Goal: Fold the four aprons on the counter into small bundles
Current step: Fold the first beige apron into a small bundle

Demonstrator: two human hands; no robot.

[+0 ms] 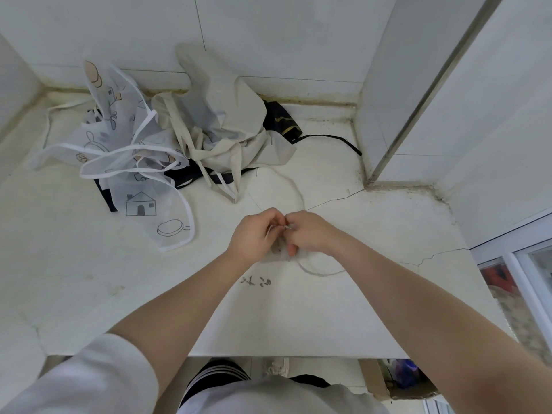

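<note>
My left hand [257,231] and my right hand [307,231] meet at the middle of the counter, both pinched on a thin pale apron string [298,192] that runs back to the heap. A small pale bundle [279,249] shows under my fingers, mostly hidden. A loop of the string [319,271] lies on the counter just in front of my right hand. Behind, a heap holds a beige apron [227,127], a sheer white apron [137,162] with drawn houses and pans, and a black apron [282,121] partly buried under them.
The white counter [119,279] is cracked near the right side and ends at a front edge close to my body. Tiled walls close the back and left. A wall corner [388,115] juts in at the right. A window frame [522,264] lies beyond the counter's right edge.
</note>
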